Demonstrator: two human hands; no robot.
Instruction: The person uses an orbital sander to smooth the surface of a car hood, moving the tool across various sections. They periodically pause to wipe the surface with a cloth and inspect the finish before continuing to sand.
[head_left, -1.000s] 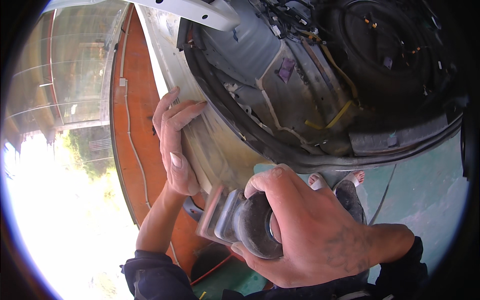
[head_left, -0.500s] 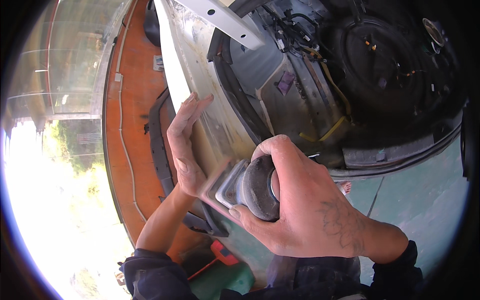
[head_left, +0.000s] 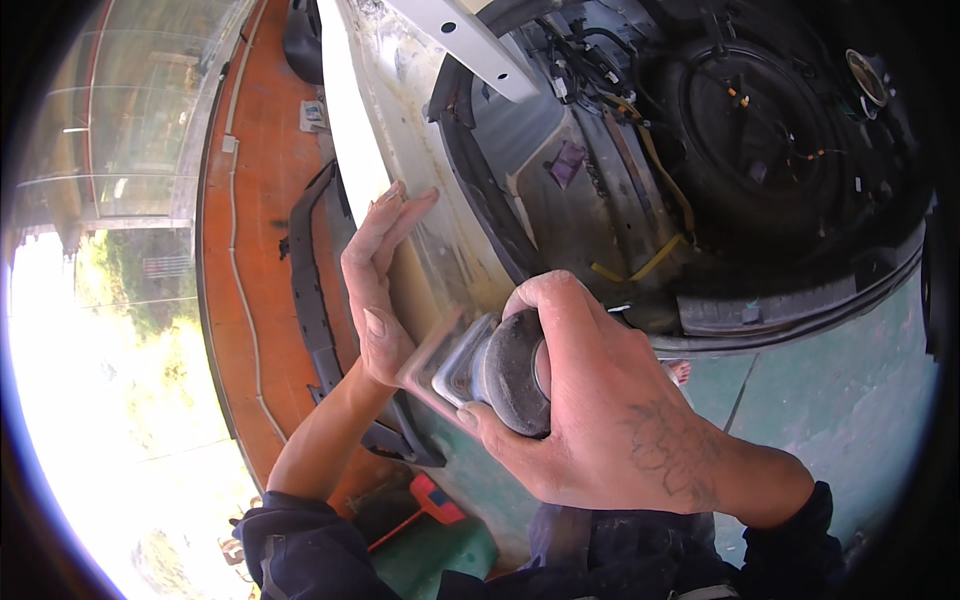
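Observation:
My right hand point(head_left: 620, 410) is wrapped round the dark, dusty rounded top of a power sander point(head_left: 512, 372). Its square pad is blurred and lies against the lower end of a cream-and-white car body panel point(head_left: 425, 265). Left of the sander, my left hand point(head_left: 378, 290) lies along the panel's outer side. Its fingers are stretched out and point away from me; nothing is held in them. Dust coats the fingers of both hands. The sander's underside is hidden.
The car's open boot point(head_left: 620, 200), with loose wiring and a black rubber seal point(head_left: 485, 180), lies to the right. A white perforated arm point(head_left: 470, 45) crosses above the panel. A dark bumper-like part point(head_left: 318, 290) stands at left. A red-headed tool point(head_left: 437, 498) lies low on the floor.
The view has shifted slightly. Both hands keep nearly the same places on the sander and the panel, and the sander's pad stays blurred at the panel's lower end.

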